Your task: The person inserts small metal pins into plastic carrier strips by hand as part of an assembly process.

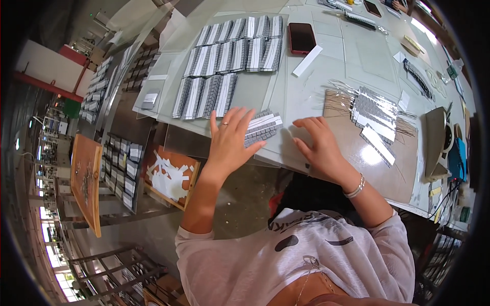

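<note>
A small stack of grey tile strips with white backing (264, 125) lies near the table's front edge, slightly askew. My left hand (228, 143) rests at its left side, fingers spread and the thumb along its lower edge; the fingertips seem to touch it. To its right, my right hand (324, 149) hovers over the table with thumb and fingers apart, holding nothing. Beyond my left hand stand rows of similar grey and white strip bundles (232, 53), packed side by side. Whether anything lies under my left palm is hidden.
At right, a brown board (390, 178) bears a pile of grey and white strips (375, 115) with thin wires. A phone (302, 38) and white strip (307, 61) lie farther back. Below left sits a wooden tray of white scraps (168, 176); a tape dispenser (439, 145) stands right.
</note>
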The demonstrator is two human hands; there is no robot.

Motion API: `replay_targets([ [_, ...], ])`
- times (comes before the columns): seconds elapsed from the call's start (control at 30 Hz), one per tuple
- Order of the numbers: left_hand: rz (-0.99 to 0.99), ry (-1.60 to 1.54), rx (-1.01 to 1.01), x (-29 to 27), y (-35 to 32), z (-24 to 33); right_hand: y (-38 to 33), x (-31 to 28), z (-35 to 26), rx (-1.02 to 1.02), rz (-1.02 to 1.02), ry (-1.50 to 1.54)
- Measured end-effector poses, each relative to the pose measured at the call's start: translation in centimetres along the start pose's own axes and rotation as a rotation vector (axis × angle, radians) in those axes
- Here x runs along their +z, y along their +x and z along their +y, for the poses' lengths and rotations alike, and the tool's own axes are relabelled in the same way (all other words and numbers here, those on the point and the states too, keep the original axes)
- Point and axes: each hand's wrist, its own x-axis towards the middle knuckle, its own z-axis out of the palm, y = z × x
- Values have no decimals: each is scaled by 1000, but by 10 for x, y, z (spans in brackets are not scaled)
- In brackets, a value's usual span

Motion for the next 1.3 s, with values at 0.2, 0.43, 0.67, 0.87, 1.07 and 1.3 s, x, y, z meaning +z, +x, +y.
replay_targets([
  [0.2,-89,56,21,11,-6,-3,24,29,0,54,38,-5],
  [0.43,41,84,-232,12,-18,35,44,49,-2,83,-1,-61],
  [0.67,674,-541,-746,24,-115,29,49,59,-1,-3,-54,-110],
  [0.87,535,-1634,-1085,27,-133,19,45,72,-20,-92,-100,-85],
  [1.07,417,-1744,-1148,9,-129,17,36,86,-39,-144,-117,-52],
  [1.3,548,-1280,-1043,2,-132,24,54,74,-25,-41,-406,302],
])
